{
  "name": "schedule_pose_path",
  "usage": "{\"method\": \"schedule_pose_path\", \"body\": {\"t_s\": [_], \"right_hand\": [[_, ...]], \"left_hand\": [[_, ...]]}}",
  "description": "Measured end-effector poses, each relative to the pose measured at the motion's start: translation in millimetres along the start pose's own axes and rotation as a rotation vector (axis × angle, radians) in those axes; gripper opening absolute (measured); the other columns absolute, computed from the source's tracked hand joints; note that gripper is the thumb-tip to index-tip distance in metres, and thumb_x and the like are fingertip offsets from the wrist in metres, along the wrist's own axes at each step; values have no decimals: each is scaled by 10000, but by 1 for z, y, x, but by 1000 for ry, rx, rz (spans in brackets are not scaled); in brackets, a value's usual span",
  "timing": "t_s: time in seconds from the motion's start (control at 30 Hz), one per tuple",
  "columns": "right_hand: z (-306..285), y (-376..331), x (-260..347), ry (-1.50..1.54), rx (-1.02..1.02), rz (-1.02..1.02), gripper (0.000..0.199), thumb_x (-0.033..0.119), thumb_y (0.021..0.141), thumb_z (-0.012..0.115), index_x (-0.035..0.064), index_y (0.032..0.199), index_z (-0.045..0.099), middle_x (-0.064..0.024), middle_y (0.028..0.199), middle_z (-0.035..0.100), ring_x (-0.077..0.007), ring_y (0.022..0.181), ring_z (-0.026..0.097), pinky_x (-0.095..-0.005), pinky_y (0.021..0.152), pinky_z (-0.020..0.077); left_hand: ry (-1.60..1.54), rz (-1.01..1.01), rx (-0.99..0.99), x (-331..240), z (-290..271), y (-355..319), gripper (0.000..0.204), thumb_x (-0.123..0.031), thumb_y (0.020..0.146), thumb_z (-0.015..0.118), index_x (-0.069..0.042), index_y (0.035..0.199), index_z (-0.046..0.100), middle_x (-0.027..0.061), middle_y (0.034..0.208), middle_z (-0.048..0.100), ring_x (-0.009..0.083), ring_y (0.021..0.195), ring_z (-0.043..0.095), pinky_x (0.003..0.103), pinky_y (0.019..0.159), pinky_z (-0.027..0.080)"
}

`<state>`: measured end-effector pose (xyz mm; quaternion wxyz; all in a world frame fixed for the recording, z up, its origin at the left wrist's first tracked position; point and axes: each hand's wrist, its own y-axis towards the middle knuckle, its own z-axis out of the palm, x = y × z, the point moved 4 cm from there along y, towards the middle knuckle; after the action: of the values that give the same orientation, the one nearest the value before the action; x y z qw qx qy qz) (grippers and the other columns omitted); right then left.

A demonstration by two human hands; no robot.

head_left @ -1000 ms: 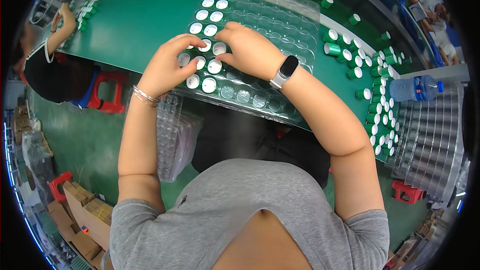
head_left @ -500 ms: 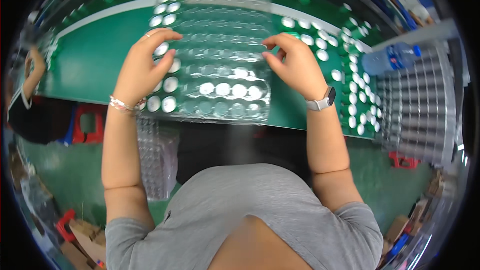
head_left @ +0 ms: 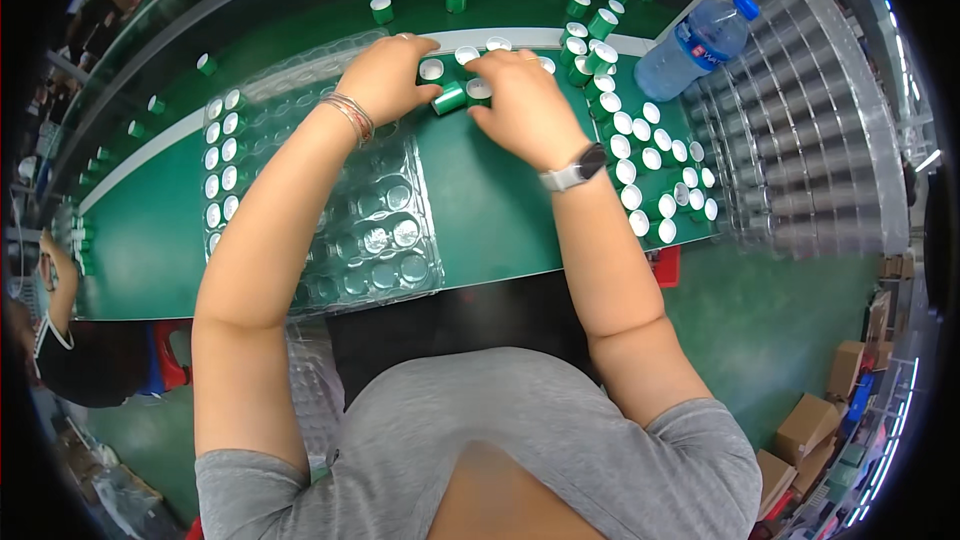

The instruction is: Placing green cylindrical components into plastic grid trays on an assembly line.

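Observation:
Several small green jars with white tops, one of them a tipped jar [head_left: 450, 98], lie between my hands on the green table. My left hand [head_left: 385, 75] reaches over the clear plastic tray [head_left: 425, 180]; its thumb and forefinger are apart beside a white-topped jar [head_left: 431, 69]. Curved with thumb and fingers spread, my right hand [head_left: 527, 105] is next to another jar [head_left: 478, 90]. Whether either hand touches these jars is hard to tell. White-topped jars [head_left: 212, 158] line the tray's left side, and my left forearm covers part of its round pockets.
Many more jars [head_left: 622, 146] stand at the right. A blue-capped water bottle [head_left: 690, 52] is beyond them, beside a stack of clear trays [head_left: 800, 130]. Jars [head_left: 456, 0] also stand on the far green strip behind the pale rail. Another person's arm [head_left: 62, 285] shows at far left.
My view has turned right, so the tray appears further left. Both hands have left the tray's sides for the jars beyond its right edge. The white-topped row near the tray's front no longer shows.

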<state>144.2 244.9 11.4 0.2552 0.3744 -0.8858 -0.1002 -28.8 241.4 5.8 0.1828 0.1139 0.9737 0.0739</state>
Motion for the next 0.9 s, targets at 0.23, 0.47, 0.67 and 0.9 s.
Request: {"method": "schedule_pose_path", "body": {"t_s": [0.23, 0.47, 0.67, 0.9], "right_hand": [[16, 0, 0, -176, 19, 47, 300, 8, 703, 716, 60, 997, 681, -57, 972, 662, -297, 987, 573, -422, 839, 413], [-10, 1, -2, 584, -248, 149, 343, 84, 773, 743, 50, 1101, 652, -59, 938, 638, -159, 818, 613, -275, 757, 481], [9, 2, 7, 1335, -8, 355, 342, 166, 970, 585, 12, 1274, 552, -26, 964, 623, -121, 801, 604, -244, 722, 482], [22, -1, 15, 1624, 148, 413, 367, 190, 998, 535, 8, 1316, 505, -62, 1031, 620, -173, 861, 633, -280, 739, 504]], "left_hand": [[-200, -54, 11, 9, -4, -2, 383, -141, 763, 736, -24, 1121, 663, 155, 1044, 677, 290, 895, 664, 371, 814, 526], [-1413, -363, -175, 12, -25, -43, 348, -117, 920, 614, 26, 1233, 559, 78, 1078, 644, 198, 1054, 625, 358, 953, 516], [-1763, -418, -154, 9, -9, -69, 472, -204, 983, 562, 48, 1363, 439, 135, 1184, 595, 177, 1016, 625, 329, 940, 532], [-1854, -440, -131, 9, -3, -71, 518, -318, 1022, 488, 57, 1374, 426, 123, 1148, 592, 134, 909, 564, 263, 824, 497]]}}
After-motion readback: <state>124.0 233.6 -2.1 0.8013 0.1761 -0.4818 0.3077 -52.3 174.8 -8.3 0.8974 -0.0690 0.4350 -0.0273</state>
